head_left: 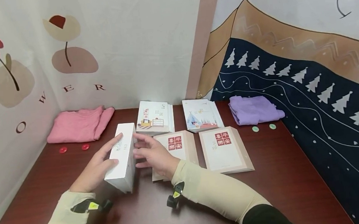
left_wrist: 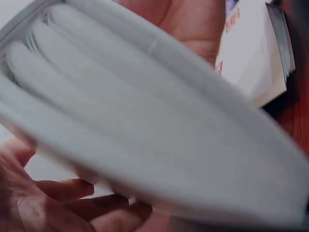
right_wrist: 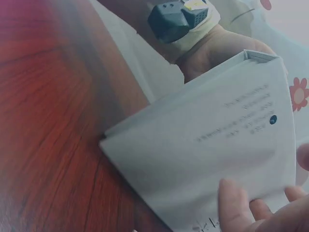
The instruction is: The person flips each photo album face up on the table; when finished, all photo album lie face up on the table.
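Note:
A thick white hardcover book (head_left: 123,152) stands spine-up above the dark table near its left side, tilted a little. My left hand (head_left: 95,163) grips it from the left, with the thumb and forefinger laid over the spine. From the right, my right hand (head_left: 156,155) reaches to the cover with spread, mostly straight fingers, the fingertips right at its surface. In the left wrist view the white page edges (left_wrist: 145,111) show, blurred. Small dark print covers part of the book's face (right_wrist: 203,125) in the right wrist view.
Behind the hands lie two stacks of illustrated books (head_left: 152,116), (head_left: 200,113). Nearer are two beige-bordered stacks with red characters (head_left: 182,143), (head_left: 223,154). Folded pink cloth (head_left: 75,126) with two red buttons (head_left: 85,147) sits left; purple cloth (head_left: 253,109) with two green buttons (head_left: 255,128) sits right.

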{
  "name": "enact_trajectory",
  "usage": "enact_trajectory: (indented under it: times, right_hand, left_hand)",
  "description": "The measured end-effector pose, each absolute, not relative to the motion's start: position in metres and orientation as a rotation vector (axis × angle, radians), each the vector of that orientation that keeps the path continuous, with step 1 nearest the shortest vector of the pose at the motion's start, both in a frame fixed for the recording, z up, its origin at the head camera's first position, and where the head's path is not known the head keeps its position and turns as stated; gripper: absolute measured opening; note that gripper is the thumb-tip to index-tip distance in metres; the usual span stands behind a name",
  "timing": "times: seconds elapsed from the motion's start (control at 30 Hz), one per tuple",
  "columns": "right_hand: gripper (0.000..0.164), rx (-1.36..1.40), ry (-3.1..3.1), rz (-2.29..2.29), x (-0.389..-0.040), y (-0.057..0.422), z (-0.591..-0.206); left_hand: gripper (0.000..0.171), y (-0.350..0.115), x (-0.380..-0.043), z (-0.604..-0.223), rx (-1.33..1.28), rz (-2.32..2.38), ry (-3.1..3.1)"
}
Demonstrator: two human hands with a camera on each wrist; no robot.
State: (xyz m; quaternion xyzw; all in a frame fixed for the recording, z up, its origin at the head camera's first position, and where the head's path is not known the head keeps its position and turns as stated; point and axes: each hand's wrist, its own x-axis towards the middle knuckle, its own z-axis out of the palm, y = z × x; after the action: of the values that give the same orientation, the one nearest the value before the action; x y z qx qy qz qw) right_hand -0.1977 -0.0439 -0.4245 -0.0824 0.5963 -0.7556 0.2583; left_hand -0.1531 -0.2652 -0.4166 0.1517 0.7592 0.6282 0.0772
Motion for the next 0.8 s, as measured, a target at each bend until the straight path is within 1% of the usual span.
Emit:
enact_trajectory:
  times: [0.1, 0.23, 0.5, 0.67, 0.8]
  right_hand:
    - [0.053, -0.27, 1.686, -1.981, -0.197, -0.043, -0.424]
    - [0.054, -0.293, 1.743, -1.889, -0.197, -0.044, -0.428]
    - [0.055, -0.237, 1.827, -1.788, -0.197, -0.049, -0.434]
    - [0.059, -0.256, 1.828, -1.8, -0.197, -0.048, -0.435]
    - [0.061, -0.254, 1.827, -1.807, -0.197, -0.048, -0.436]
  left_hand:
    - [0.074, -0.269, -0.153, -0.419, 0.39, 1.938, 2.205]
    - [0.077, -0.276, -0.153, -0.42, 0.302, 1.936, 2.19]
    - [0.08, -0.292, -0.154, -0.425, 0.279, 1.933, 2.236]
    - [0.069, -0.303, -0.152, -0.427, 0.231, 1.769, 2.394]
    - [0.076, -0.311, -0.151, -0.431, 0.289, 1.632, 2.472]
